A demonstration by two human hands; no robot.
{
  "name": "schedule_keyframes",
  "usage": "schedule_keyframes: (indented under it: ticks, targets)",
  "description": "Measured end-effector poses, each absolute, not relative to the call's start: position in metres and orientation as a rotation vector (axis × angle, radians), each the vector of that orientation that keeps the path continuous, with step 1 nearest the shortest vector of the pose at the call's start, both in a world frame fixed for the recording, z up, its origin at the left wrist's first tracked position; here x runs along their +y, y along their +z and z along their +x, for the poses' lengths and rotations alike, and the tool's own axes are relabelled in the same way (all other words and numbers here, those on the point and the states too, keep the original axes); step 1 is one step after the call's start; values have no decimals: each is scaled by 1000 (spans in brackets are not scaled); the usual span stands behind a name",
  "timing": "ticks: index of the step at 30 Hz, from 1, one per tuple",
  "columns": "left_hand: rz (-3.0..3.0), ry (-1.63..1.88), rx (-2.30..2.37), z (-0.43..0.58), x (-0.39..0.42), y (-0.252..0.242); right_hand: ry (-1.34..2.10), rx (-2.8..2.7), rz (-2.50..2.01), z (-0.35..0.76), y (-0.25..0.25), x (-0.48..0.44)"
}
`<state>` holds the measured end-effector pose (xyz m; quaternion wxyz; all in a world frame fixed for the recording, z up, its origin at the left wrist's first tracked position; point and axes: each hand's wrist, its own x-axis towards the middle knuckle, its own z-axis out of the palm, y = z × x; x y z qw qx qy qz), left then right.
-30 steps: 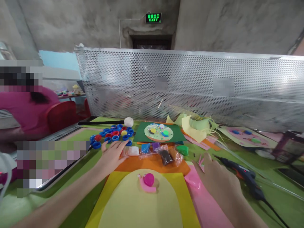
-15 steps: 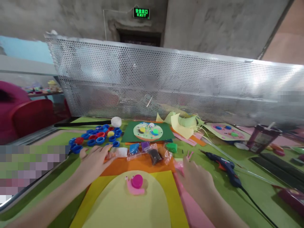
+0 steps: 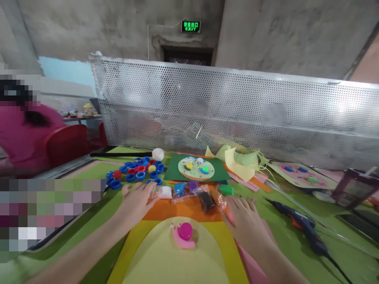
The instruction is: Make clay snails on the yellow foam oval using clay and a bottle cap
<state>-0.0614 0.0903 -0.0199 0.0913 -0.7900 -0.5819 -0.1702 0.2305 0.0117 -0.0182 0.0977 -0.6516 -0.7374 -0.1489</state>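
While my left hand [image 3: 136, 206] and right hand [image 3: 247, 221] flank the packets [image 3: 206, 201] | fingers outspread, no grip visible | best nudge lightly, clear of the snail [image 3: 185, 232]

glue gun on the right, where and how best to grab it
Likely best by the handle of the glue gun, coming from above on the near side: the gun lies flat, its narrow nozzle pointing away to the left, with the cord trailing from the handle's near end.
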Motion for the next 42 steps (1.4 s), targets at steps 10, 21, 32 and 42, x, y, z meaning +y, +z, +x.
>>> schedule_keyframes:
  ticks: [10, 21, 32, 42]
  targets:
    - [-2573, -575, -1498, -51, 79, -18, -566, -2409, -1621, 182, -20, 27]
    - [-2979, -502, -966, -52, 69, -24, -904, -2485, -1510, 173, -36, 91]
    - [-2985, -835, -1200, -42, 50, -5, -1044, -2239, -1301, 173, 7, 51]
    - [-3437, -1119, -1394, -28, 14, 10, -1219, -2234, -1192, 126, 28, -15]
